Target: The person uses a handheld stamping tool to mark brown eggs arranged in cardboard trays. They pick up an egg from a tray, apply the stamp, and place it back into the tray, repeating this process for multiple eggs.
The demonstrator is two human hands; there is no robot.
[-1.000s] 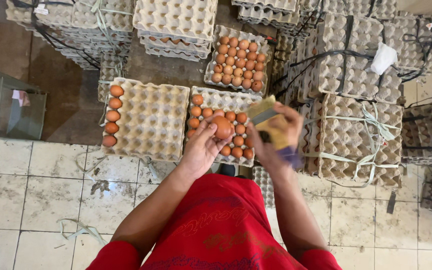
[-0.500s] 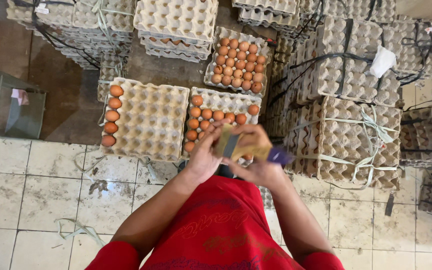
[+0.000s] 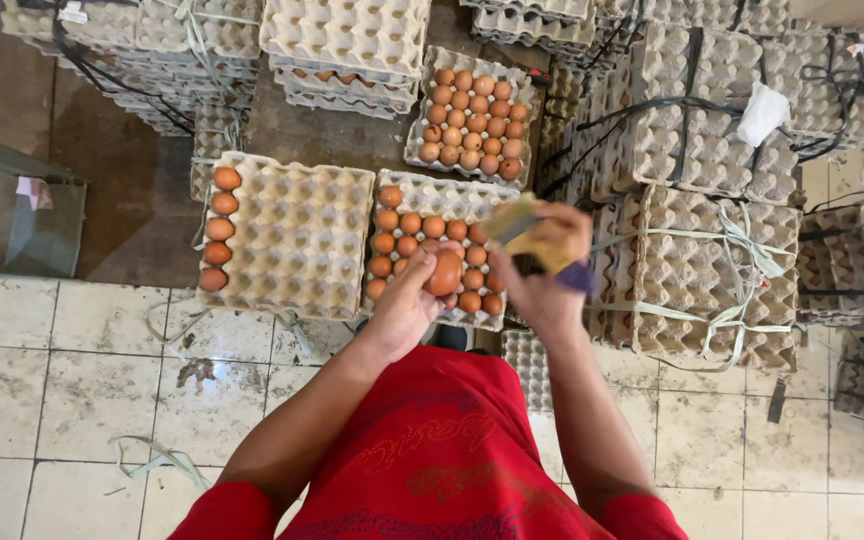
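Brown egg [image 3: 445, 272] sits in the left hand [image 3: 407, 310], pinched between fingertips and thumb and raised just above the part-filled tray [image 3: 422, 195] at 12 o'clock from the person. Grasping by the fingertips keeps the shell exposed, presumably for inspection or wiping. The right hand [image 3: 542, 275] is clenched around a yellow-and-purple sponge-like pad [image 3: 542, 245], held just beside the egg at its 3 o'clock; the pad is blurred, so its exact kind cannot be told. At 9 o'clock of the part-filled tray lies a second tray [image 3: 302, 235], carrying a single column of eggs [image 3: 218, 228] along its left edge. A full tray [image 3: 472, 120] sits farther out at 12 o'clock. Strapped stacks of pulp trays [image 3: 712, 270] stand at 2 o'clock, tied to prevent shifting. Everything stands on the floor [image 3: 62, 350].
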